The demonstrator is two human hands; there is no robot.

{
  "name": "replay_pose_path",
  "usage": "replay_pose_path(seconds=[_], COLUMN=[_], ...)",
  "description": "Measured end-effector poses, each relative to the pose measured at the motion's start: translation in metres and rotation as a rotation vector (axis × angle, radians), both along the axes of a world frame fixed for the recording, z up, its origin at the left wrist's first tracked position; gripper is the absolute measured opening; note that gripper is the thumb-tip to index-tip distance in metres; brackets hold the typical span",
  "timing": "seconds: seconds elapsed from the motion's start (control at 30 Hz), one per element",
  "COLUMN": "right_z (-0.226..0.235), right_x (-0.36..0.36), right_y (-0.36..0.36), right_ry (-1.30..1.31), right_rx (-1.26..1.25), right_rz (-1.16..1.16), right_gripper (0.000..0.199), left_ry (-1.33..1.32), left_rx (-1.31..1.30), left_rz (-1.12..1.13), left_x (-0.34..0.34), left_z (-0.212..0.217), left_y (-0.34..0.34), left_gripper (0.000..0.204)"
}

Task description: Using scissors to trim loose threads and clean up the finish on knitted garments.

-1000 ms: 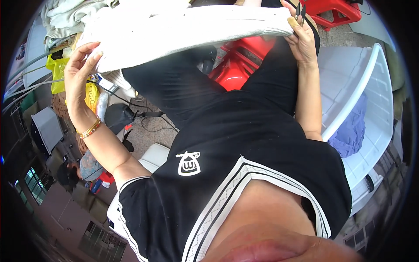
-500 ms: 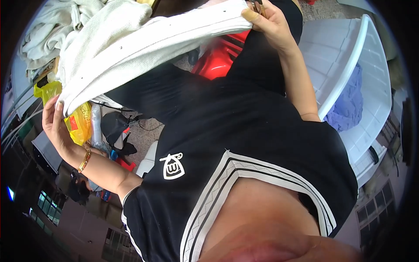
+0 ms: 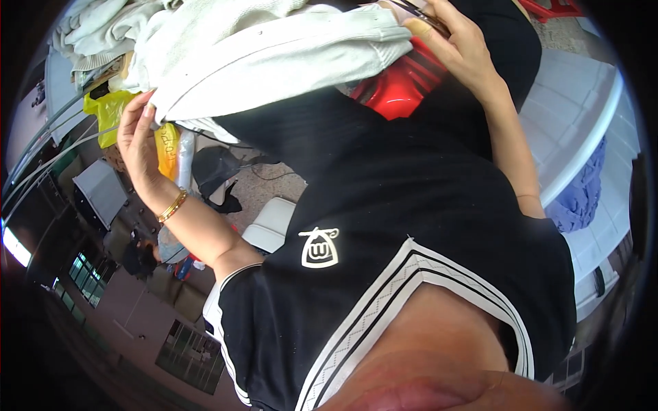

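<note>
A cream knitted garment (image 3: pixel 288 72) stretches across my lap between my hands, its smooth pale band with small dark dots facing up. My left hand (image 3: pixel 142 133), with a gold bracelet at the wrist, pinches the band's left corner between thumb and fingers. My right hand (image 3: pixel 462 44) is closed around small dark-handled scissors (image 3: pixel 419 12), which look like thread snips and are partly cut off by the upper edge. The right thumb, yellow at its tip, lies against the garment's right end. Whether the blades touch the cloth I cannot tell.
More cream knitwear (image 3: pixel 99 31) is heaped at the far left. Below it hang yellow plastic bags (image 3: pixel 106 116). A red plastic stool (image 3: pixel 404 85) shows between my legs. At the right stands a large white tub (image 3: pixel 572 109) with purple cloth (image 3: pixel 582 195) in it.
The whole view has shifted, so hands and garment sit further right. The band's right end now bends and droops beside my right thumb, and more of the scissors shows.
</note>
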State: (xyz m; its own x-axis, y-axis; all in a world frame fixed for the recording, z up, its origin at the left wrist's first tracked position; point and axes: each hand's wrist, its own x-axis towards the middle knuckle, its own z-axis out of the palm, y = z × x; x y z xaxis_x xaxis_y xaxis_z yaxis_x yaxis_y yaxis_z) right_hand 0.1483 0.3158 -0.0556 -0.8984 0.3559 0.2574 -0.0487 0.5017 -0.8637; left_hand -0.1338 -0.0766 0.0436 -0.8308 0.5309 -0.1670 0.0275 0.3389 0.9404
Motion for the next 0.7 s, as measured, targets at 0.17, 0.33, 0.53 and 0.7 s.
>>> replay_pose_path(seconds=[0.17, 0.33, 0.53, 0.7], right_z=[0.017, 0.012, -0.004, 0.017], right_x=[-0.038, -0.072, -0.085, -0.078], right_y=[-0.033, -0.051, -0.058, -0.061], right_ry=[0.148, 0.264, 0.651, 0.254], right_rx=[-0.010, -0.136, 0.007, -0.153], right_rz=[0.191, 0.250, 0.255, 0.254], right_gripper=[0.033, 0.031, 0.028, 0.026], left_ry=[-0.040, 0.002, 0.011, -0.020], left_rx=[0.069, 0.089, 0.115, 0.126], left_rz=[0.004, 0.014, 0.007, 0.013], left_x=[0.008, 0.012, 0.012, 0.009], left_z=[-0.003, -0.006, -0.012, -0.018], left_y=[0.004, 0.005, 0.001, -0.003], left_gripper=[0.030, 0.030, 0.030, 0.029])
